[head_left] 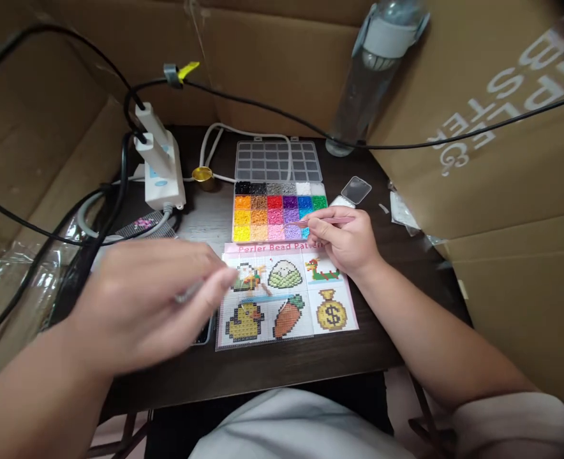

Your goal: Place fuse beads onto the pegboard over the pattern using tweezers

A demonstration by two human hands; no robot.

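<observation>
My right hand grips pink tweezers whose tips reach over the front compartments of the bead box, near the pink and light purple beads. My left hand, blurred by motion, is raised with curled fingers over the left edge of the pattern sheet. A greyish bit shows between its thumb and fingers, too blurred to name. On the sheet are printed a duck, a carrot, a money bag and a dragon. Over its left part lies a clear pegboard. Part of a dark tray is hidden behind my left hand.
Behind the beads lies the box's clear lid. A power strip with black cables stands left, near a small gold cup. A water bottle stands at the back. Cardboard walls surround the table; a cable crosses above it.
</observation>
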